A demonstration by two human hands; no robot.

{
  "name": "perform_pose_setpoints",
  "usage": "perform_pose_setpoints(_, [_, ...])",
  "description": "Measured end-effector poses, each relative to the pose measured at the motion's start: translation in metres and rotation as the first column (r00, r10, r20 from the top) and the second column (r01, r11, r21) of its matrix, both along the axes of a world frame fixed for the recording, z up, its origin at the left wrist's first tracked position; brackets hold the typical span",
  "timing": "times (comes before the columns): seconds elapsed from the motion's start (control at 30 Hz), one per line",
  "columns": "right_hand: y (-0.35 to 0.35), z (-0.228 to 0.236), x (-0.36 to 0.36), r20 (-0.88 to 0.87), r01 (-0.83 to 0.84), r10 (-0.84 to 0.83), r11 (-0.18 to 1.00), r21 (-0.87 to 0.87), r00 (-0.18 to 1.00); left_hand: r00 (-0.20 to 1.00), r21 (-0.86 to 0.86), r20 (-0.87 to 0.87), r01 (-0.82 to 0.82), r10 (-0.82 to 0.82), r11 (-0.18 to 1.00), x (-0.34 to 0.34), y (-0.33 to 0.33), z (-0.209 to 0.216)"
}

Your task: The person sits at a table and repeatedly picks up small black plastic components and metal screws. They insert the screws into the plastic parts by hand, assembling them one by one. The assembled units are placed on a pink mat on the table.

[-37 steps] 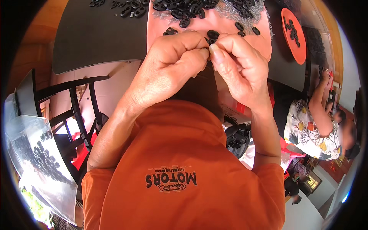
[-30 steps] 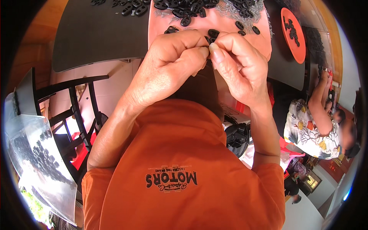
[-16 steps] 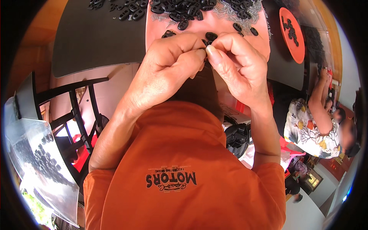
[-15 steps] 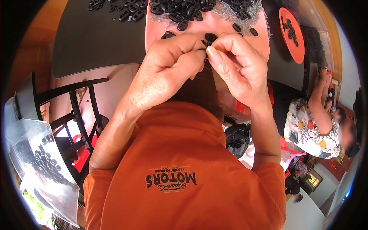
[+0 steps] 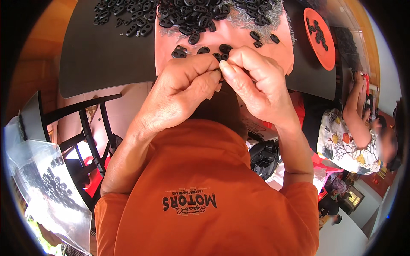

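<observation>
My left hand [image 5: 179, 87] and my right hand [image 5: 262, 83] meet above the near edge of a pink sheet [image 5: 171, 40]. Both are closed in a pinch, fingertips almost touching. A dark bit shows between them, but the fingers hide what it is. Just beyond the knuckles lie several loose black two-hole cord locks [image 5: 226, 48]. Farther back, a heap of cord locks [image 5: 188, 17] covers the sheet. Small metal springs [image 5: 245, 25] are scattered to its right, with more cord locks among them.
More cord locks [image 5: 139, 15] lie on the dark table [image 5: 102, 55] at left. At right an orange plate [image 5: 329, 59] bears small black pieces. A black chair frame [image 5: 87, 128] stands at left. Another person [image 5: 348, 136] sits at far right.
The view has shifted, so more of the table and heap shows. My hands stay pinched together at the fingertips, with only slight finger movement.
</observation>
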State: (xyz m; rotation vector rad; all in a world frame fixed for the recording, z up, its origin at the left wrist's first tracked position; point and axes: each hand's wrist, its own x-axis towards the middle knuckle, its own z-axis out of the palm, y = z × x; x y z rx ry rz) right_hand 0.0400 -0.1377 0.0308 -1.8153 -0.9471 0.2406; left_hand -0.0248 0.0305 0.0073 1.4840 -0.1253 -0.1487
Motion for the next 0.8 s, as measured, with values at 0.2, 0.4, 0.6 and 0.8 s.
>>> perform_pose_setpoints(0.2, [-0.007,-0.001,0.002,-0.097,-0.030,0.033,0.999,0.033,0.995,0.998,-0.085,-0.051,-0.042,0.038,0.996,-0.001,-0.003,0.009])
perform_pose_setpoints(0.4, [-0.015,0.006,0.030,0.256,0.068,-0.029,0.987,-0.146,0.966,0.997,-0.085,-0.075,-0.035,0.029,0.996,0.000,-0.002,0.011])
perform_pose_setpoints(0.6, [0.028,0.010,0.063,0.474,0.096,0.101,0.922,-0.374,0.875,0.997,-0.059,-0.070,-0.036,0.031,0.998,0.001,-0.003,0.009])
perform_pose_setpoints(0.8, [0.039,0.019,0.075,0.534,0.138,0.188,0.848,-0.512,0.824,0.996,-0.039,-0.089,-0.029,0.025,0.999,0.001,-0.001,0.011])
